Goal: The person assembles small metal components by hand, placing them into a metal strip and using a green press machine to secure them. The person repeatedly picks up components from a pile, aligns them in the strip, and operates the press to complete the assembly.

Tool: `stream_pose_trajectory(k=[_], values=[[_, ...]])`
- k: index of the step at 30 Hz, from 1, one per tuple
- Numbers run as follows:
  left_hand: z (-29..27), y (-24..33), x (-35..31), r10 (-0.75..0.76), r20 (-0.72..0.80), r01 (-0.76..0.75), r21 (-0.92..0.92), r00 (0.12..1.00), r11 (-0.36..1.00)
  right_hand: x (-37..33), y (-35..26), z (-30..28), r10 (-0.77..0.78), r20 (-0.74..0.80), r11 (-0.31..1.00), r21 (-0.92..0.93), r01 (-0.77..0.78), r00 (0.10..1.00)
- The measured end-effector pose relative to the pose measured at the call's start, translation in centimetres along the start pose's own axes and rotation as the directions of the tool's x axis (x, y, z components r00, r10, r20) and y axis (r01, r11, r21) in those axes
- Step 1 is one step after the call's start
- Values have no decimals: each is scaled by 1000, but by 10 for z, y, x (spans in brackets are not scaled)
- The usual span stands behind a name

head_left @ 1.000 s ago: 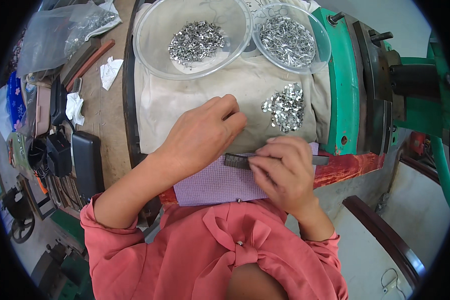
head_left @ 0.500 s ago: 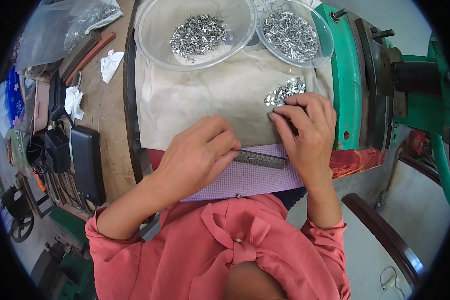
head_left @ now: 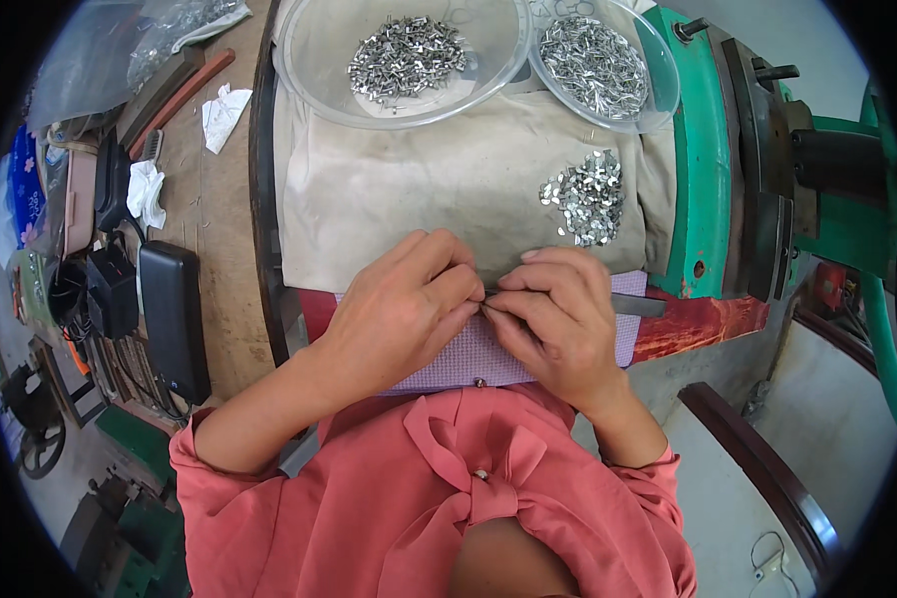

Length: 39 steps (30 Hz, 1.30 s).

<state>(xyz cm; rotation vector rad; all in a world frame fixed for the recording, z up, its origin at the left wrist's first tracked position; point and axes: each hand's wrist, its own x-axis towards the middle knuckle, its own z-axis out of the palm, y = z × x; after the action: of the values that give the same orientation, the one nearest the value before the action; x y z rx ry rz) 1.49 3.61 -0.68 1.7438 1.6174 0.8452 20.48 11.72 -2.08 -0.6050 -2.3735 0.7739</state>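
Observation:
My left hand (head_left: 409,309) is closed, thumb and fingers pinching at the left end of a narrow dark metal strip (head_left: 638,305). My right hand (head_left: 560,324) is closed over the strip, its fingertips meeting those of the left. Whatever small thing the right fingers pinch is hidden. The strip's plain right end sticks out beyond the right hand; its middle is covered. Beneath both hands lies a purple checked cloth (head_left: 458,361). A loose pile of small, flat shiny metal pieces (head_left: 586,199) rests on the beige cloth (head_left: 399,184), beyond my right hand.
Two clear plastic bowls stand at the back: a large one (head_left: 299,85) with short metal pieces, a smaller one (head_left: 668,85) with slender metal pins. A green machine (head_left: 703,189) borders the right. Leftward, a wooden bench (head_left: 231,219) carries a black case (head_left: 172,319) and crumpled paper (head_left: 147,194).
My right hand has left the pile of metal pieces and come down to meet the left fingertips. The strip now reaches farther right, and its grooved face is covered.

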Motion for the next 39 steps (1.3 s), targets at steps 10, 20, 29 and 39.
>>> stream_pose_trajectory(k=[10, 20, 29, 39], values=[[2, -1, -4, 1, -16, -1, -14, 1000, 1000, 10, 11, -20, 42, -53, 990, -129, -49, 998], [6, 3, 0, 49, -9, -48, 51, 999, 998, 28, 24, -22, 104, -9, 880, -466, -96, 995], [13, -1, 2, 109, -37, -105, 96, 993, 990, 25, 27, -33, 110, -118, 908, -391, -148, 987], [10, 3, 5, 128, -5, -126, 148, 992, 981, 32, 27, -25, 76, -85, 923, -372, -102, 994]])
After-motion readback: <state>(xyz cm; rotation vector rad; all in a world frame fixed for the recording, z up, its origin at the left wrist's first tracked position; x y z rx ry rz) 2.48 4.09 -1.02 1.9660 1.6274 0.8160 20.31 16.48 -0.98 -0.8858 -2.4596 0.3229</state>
